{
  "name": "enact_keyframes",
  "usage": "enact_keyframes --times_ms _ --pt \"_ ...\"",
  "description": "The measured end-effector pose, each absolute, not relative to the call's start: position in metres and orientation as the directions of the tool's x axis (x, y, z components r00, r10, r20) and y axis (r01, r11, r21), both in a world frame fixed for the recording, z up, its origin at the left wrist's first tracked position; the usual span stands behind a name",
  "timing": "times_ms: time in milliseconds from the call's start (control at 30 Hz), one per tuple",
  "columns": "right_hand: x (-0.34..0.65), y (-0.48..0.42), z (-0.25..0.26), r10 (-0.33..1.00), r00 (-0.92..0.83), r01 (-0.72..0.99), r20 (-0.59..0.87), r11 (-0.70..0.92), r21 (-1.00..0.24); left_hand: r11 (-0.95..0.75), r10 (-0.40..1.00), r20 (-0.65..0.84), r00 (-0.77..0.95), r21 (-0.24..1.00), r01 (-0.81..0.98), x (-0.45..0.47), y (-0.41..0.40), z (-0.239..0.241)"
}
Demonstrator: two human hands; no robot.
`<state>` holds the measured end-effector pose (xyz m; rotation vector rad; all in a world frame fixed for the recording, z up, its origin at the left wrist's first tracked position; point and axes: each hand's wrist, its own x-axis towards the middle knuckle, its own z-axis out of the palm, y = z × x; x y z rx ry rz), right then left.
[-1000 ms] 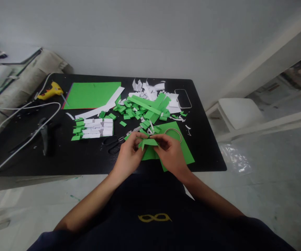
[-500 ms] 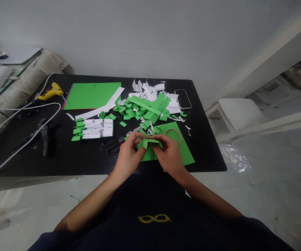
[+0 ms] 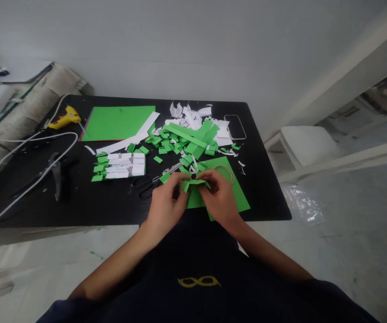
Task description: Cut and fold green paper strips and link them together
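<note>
Between my two hands is a folded piece of green paper [image 3: 195, 182], held just above the table's front part. My left hand [image 3: 168, 199] pinches its left end, and my right hand [image 3: 218, 197] grips the right end between thumb and fingers. Underneath lies a larger green sheet [image 3: 238, 193], with a roll of tape [image 3: 228, 172] on it beside my right hand. Black-handled scissors [image 3: 146, 190] lie left of my left hand, partly hidden by it. Farther left sits a panel of folded white and green paper pieces [image 3: 122, 165].
Behind my hands is a heap of green and white paper pieces [image 3: 186, 137]. A phone-shaped object [image 3: 235, 127] lies right of it. At the left are a stack of green sheets [image 3: 119, 121], a yellow glue gun [image 3: 66, 119], a white cable [image 3: 18, 208] and a dark clamp-like tool [image 3: 57, 175].
Both hands have shifted slightly to the right with the folded green paper still between them. The paper now looks a little flatter. The other things on the table have stayed put.
</note>
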<state>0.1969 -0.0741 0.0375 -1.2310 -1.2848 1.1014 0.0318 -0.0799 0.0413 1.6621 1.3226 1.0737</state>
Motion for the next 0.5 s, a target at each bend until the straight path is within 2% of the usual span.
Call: enact_keyframes --times_ms 133,333,500 --pt "0.196 -0.076 0.037 0.998 0.025 0.084 0.063 0.061 -0.995 -0.162 0.986 0.141 0.086 0.933 0.32 0.033 -0.08 0.041" --pt "0.195 -0.08 0.039 0.994 -0.012 -0.012 0.108 0.108 -0.994 -0.121 0.991 0.112 0.068 0.981 0.15 0.033 -0.079 0.039" --pt "0.203 -0.081 0.048 0.996 -0.092 -0.131 -0.014 -0.026 -0.991 -0.088 0.992 0.088 0.086 0.996 0.003 0.032 -0.079 0.048"
